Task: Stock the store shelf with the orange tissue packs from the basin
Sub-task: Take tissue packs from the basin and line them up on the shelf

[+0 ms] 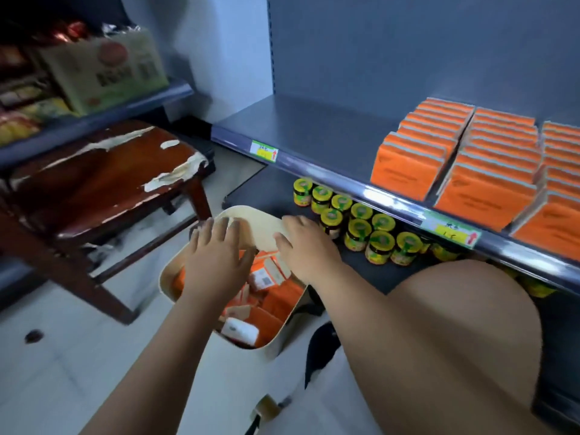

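Head view.
- Surroundings?
- Cream basin (251,214) on the floor (62,356) below the shelf's (314,127) front edge. Chipped wooden stool (110,171) to its left. A knee (455,309) to its right hides part of the lower shelf's jars (361,213).
- Counts?
- Three rows of orange tissue packs (489,171) at the shelf's right end, more loose in the basin. About ten jars show. Two price tags (264,150), writing unreadable.
- Grips?
- Left hand (216,265): grip spread, fingers straight over the basin. Right hand (304,249): grip curled on its far rim.
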Demonstrator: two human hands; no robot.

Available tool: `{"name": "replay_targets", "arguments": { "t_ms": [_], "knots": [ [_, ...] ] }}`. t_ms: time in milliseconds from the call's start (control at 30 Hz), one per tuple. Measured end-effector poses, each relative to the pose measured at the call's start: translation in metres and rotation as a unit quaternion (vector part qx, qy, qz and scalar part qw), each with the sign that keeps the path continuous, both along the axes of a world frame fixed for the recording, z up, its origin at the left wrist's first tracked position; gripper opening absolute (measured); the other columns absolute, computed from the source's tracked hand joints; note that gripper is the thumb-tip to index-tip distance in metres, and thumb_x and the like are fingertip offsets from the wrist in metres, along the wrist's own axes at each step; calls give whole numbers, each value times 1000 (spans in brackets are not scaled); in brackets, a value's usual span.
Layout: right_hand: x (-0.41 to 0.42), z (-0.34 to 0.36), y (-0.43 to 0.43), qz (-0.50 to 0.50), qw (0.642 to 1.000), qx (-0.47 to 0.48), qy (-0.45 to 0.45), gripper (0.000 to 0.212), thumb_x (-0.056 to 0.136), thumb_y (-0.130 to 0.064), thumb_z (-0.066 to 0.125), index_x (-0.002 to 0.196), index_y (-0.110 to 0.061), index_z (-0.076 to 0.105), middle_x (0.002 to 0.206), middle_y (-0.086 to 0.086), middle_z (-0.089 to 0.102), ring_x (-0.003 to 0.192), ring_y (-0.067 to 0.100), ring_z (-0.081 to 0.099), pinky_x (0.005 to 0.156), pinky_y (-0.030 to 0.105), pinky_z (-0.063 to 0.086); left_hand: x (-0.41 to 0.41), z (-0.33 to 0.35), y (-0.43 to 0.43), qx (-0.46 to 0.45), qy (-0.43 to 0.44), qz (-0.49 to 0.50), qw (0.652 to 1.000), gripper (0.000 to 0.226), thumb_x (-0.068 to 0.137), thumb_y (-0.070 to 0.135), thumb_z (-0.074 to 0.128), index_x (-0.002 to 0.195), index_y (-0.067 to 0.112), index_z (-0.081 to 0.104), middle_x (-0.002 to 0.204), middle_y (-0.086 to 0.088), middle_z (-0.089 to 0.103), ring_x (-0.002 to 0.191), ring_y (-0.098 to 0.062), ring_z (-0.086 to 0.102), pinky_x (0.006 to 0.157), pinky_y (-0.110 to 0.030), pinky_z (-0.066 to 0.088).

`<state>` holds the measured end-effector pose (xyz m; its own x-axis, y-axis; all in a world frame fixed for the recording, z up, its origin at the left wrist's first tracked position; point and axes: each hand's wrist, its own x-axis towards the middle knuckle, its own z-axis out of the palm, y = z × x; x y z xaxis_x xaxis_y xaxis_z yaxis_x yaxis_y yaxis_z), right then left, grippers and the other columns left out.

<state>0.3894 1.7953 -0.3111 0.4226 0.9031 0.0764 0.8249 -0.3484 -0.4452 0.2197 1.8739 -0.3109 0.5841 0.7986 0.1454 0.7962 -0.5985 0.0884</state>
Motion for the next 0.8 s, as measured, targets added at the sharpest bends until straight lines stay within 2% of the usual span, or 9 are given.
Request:
{"name": "replay_targets", "arguments": {
  "t_ms": [167, 400, 467, 567, 700, 800],
  "knots": [
    [-5, -33, 25, -28, 995, -80, 52, 38, 102, -41, 46, 120, -11, 60, 124, 15, 60, 118, 36, 56, 93, 41, 46, -10, -40, 6, -73, 18, 25, 997, 68, 104, 61, 32, 161, 25, 26, 169, -3, 28, 157, -30, 19, 127, -52, 17],
    [-3, -79, 59, -28, 973, -208, 100, 39, 102, -38, 47, 130, -14, 60, 127, 11, 64, 115, 31, 61, 91, 37, 47, -13, -92, 33, -184, 19, 55, 981, 66, 101, 54, 47, 157, 23, 32, 163, -3, 37, 154, -30, 27, 121, -55, 31],
    [-4, -90, 68, -29, 962, -239, 131, 43, 101, -41, 50, 133, -14, 59, 129, 11, 63, 117, 31, 60, 95, 37, 47, -12, -105, 44, -209, 18, 70, 975, 63, 98, 49, 54, 152, 20, 38, 157, -6, 44, 149, -31, 34, 118, -53, 36],
    [-7, -103, 80, -27, 944, -280, 174, 44, 101, -37, 51, 138, -13, 55, 134, 13, 58, 122, 34, 56, 106, 45, 45, -10, -123, 62, -247, 25, 90, 964, 62, 96, 51, 56, 146, 16, 43, 148, -10, 50, 140, -34, 42, 114, -52, 38],
    [-14, -124, 96, -42, 935, -287, 204, 53, 104, -42, 47, 150, -15, 44, 149, 13, 48, 133, 34, 49, 112, 42, 39, -6, -155, 89, -297, 68, 118, 945, 70, 91, 67, 40, 141, 18, 44, 136, -11, 56, 128, -32, 53, 112, -51, 41],
    [-18, -144, 108, -71, 929, -284, 226, 56, 101, -41, 54, 151, -17, 43, 154, 12, 44, 136, 32, 47, 115, 40, 38, -1, -180, 105, -334, 66, 148, 928, 64, 88, 60, 47, 138, 20, 45, 134, -8, 59, 124, -31, 57, 109, -51, 45]
  ]
}}
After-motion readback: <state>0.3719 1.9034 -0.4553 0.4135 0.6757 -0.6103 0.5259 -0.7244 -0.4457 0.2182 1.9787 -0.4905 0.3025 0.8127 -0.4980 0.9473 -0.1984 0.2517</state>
